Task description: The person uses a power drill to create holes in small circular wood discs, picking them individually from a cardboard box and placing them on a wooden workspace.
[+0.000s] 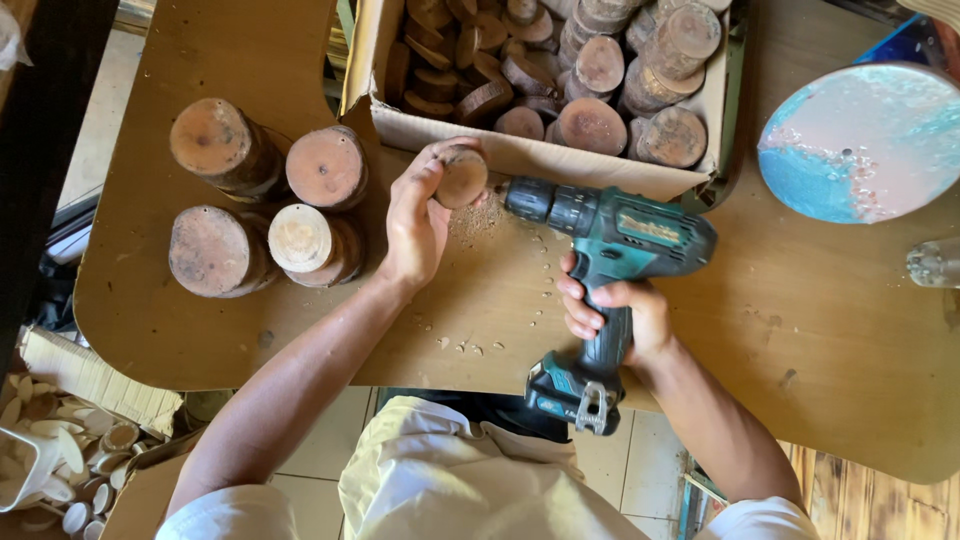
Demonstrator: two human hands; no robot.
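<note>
Left hand (415, 225) pinching a wood slice (461, 177) on edge over the bench (800, 320), fingers closed around its rim. Right hand (612, 318) wrapped shut on the drill (600, 240), tip at the slice. Risk: bit skating off the rim into fingers, or slice spinning loose.

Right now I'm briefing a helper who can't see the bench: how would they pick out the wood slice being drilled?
Find the cardboard box of wood rounds at the top of the wooden table. Just below its front wall, the left hand pinches one small wood slice on edge. Unlike the four stacks lying flat to the left, it meets the tip of the teal drill.
</note>
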